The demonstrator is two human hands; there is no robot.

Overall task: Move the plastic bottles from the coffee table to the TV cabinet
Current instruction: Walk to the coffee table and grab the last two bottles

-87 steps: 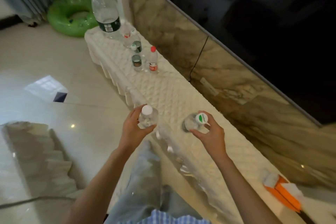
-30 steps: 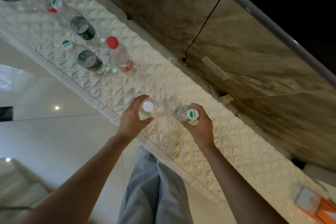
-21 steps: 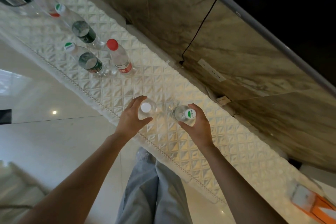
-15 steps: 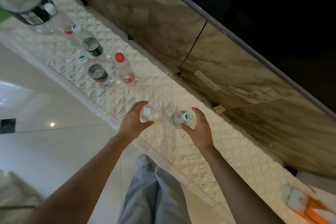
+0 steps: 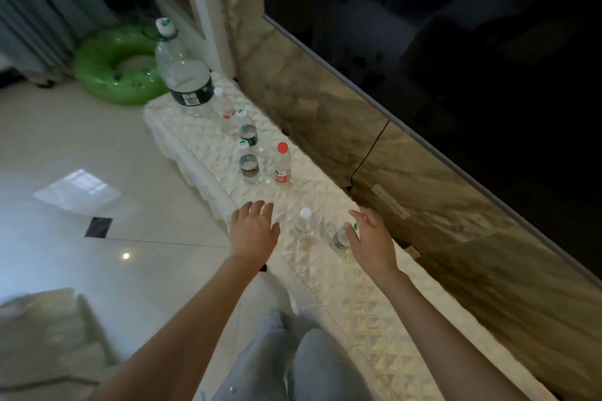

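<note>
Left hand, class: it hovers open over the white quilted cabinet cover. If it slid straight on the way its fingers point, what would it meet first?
Probably the small clear bottle with the dark label; the open left hand points up the cover toward it. Depth is unclear, so it might pass above.
</note>
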